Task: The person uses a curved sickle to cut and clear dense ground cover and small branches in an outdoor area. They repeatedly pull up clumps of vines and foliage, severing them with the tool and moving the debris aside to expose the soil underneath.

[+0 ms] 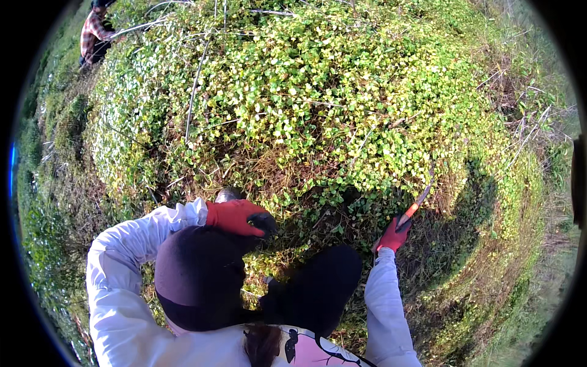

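Observation:
My right hand (pixel 393 235), in a red work glove, is closed round the handle of a hand tool (pixel 423 196) on the right. The tool has an orange section and a narrow, slightly curved dark blade pointing up and away; whether it is a sickle or a pruning saw I cannot tell. Its tip touches or overlaps the leafy ground cover (pixel 293 91). Just beyond my dark-clad left knee (pixel 197 275) is my left hand (pixel 238 218), in a red glove with a dark palm. Its fingers curl inward, and their inner side is hidden.
My right knee (pixel 312 289) is bent between my arms. A dry stem (pixel 196 91) leans among the leaves, and dry twigs (pixel 534 130) stick up at right. Another person (pixel 94 34) in a checked shirt is at the far upper left. Shadow darkens the growth beside my right hand.

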### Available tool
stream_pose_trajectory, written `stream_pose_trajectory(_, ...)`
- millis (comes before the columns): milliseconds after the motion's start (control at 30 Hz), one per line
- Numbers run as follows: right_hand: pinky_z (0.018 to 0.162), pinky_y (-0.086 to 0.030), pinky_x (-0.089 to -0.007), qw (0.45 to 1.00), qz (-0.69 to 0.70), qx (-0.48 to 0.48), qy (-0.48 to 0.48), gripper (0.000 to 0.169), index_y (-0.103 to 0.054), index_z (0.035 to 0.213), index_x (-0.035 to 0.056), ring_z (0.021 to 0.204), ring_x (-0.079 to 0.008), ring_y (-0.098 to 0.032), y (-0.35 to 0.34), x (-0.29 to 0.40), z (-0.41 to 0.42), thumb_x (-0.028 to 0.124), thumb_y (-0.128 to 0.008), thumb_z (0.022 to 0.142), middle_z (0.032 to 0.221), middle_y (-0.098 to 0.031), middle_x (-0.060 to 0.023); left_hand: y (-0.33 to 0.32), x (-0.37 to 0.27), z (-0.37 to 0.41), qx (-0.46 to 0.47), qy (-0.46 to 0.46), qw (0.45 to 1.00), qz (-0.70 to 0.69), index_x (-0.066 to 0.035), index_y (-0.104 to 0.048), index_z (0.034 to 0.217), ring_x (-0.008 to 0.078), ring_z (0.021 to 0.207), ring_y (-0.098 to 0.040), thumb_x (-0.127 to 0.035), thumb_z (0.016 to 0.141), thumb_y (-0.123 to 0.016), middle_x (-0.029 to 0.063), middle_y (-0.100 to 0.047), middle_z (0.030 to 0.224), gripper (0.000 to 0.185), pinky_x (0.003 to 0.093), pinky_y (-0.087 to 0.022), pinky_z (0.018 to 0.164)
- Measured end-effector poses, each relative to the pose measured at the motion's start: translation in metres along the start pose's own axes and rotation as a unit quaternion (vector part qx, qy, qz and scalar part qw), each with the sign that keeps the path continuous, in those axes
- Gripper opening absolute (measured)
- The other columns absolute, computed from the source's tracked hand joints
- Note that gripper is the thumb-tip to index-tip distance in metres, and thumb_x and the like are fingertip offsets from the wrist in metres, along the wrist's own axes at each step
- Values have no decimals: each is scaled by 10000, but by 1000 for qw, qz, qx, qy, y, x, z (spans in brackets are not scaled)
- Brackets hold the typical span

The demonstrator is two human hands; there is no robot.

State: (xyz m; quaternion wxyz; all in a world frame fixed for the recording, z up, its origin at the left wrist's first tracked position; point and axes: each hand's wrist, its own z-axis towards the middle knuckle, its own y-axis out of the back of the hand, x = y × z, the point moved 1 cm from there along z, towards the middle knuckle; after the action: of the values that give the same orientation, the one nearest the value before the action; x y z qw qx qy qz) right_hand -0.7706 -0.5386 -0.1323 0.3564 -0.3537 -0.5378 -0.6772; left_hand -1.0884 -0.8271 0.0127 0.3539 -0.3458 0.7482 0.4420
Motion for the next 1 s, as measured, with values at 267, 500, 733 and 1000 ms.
stream_pose_trajectory(267,708,-420,-283,1000,24,3,-3,369,-467,1112,-5,752,-159,-504,-7,3,-7,113,-590,785,874,-553,-72,103,65,101,-171,-88,795,575,-245,-398,1264,354,1293,-186,-273,592,-700,140,-184,1411,737,560,-176,1023)
stream_pose_trajectory(500,730,-416,-283,1000,9,1,20,414,-439,1151,-17,788,-161,-505,-7,-4,-4,140,-586,797,922,-546,-84,191,68,137,-159,198,819,515,-218,-202,1373,405,1183,-358,-518,563,-718,234,-208,1378,1006,387,-378,931)
stream_pose_trajectory(733,885,-362,-305,1000,-6,21,-9,520,-343,1255,-44,1019,-209,-475,-5,3,-5,118,-567,816,1161,-478,-141,184,88,145,-220,122,892,376,-30,-374,1212,309,769,-595,-297,713,-604,153,-600,852,611,383,-480,653)
stream_pose_trajectory(1000,750,-412,-303,1000,14,13,8,432,-423,1178,-9,841,-179,-509,-6,-8,-3,138,-578,802,970,-543,-98,55,76,92,-117,90,969,200,-27,-371,1217,340,708,-579,-382,776,-548,160,-601,759,593,411,-463,637)
